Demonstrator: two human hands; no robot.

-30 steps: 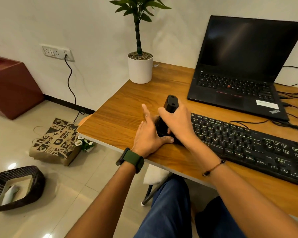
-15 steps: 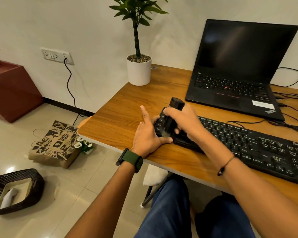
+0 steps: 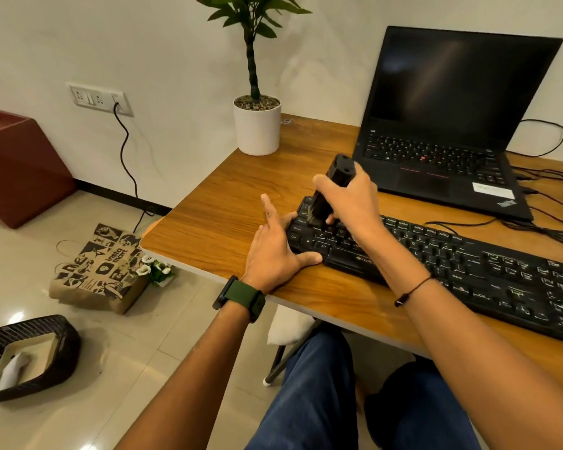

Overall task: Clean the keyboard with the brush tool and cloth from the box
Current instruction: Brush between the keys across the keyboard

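1. Wooden tabletop [image 3: 228,219] set against a pale wall, carrying a black keyboard [image 3: 468,271] along the near edge, an open laptop [image 3: 442,131] behind it and a potted plant [image 3: 256,125] at the far left corner; cables trail off to the right.

2. Right hand [image 3: 348,199] — fingers and thumb curled round the black brush tool [image 3: 333,186], which stands nearly upright, tilted slightly, with its lower end down among the keys at the keyboard's left end. The upright hold appears chosen so that the bristle end can reach between the keycaps; the bristles themselves are hidden by the hand and keys.

3. Left hand [image 3: 273,251] — fingers straight and spread, gripping nothing. The palm lies on the tabletop just beside the keyboard's left edge, the thumb pressed along its near front corner and the fingertips touching its left side. Judged purpose: bracing the keyboard so that it does not slide under the brushing strokes.

4. Arm pose: both forearms reach forward from the seated person's lap, the right crossing over the keyboard's near rim, its wrist raised above the keys; the left wrist, wearing a green-strapped watch [image 3: 241,295], sits at the tabletop's edge.

5. Floor at left: a printed paper bag [image 3: 101,267] and a dark woven box [image 3: 30,358] holding something white, possibly the cloth, though this cannot be confirmed.

6. Judged stage: brushing under way at the left end; wiping with the cloth not yet done.
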